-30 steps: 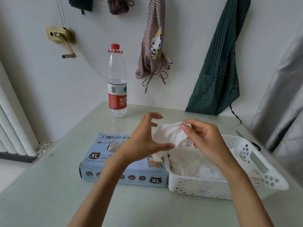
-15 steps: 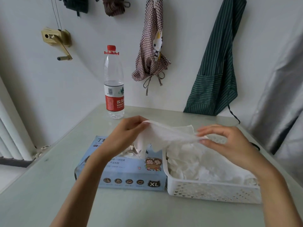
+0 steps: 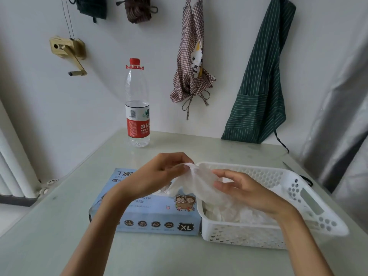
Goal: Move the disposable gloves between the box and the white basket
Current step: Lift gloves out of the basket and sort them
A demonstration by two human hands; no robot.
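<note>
A light blue glove box (image 3: 151,214) marked XL lies on the table, and a white perforated basket (image 3: 274,176) stands touching its right end. Several white gloves (image 3: 231,213) are heaped in the basket. One white glove (image 3: 199,182) hangs in the air over the seam between box and basket. My left hand (image 3: 159,174) pinches its upper edge above the box. My right hand (image 3: 245,188) pinches its right side over the basket's left part. The box's opening is hidden behind my left hand.
A water bottle (image 3: 137,108) with a red cap stands at the back of the pale green table (image 3: 59,226). Aprons (image 3: 260,80) hang on the wall behind. A grey curtain (image 3: 342,124) borders the right side, a radiator (image 3: 12,166) the left.
The two hands spread the glove wide half a second ago. They have come closer together and a little lower, and the glove now sags between them.
</note>
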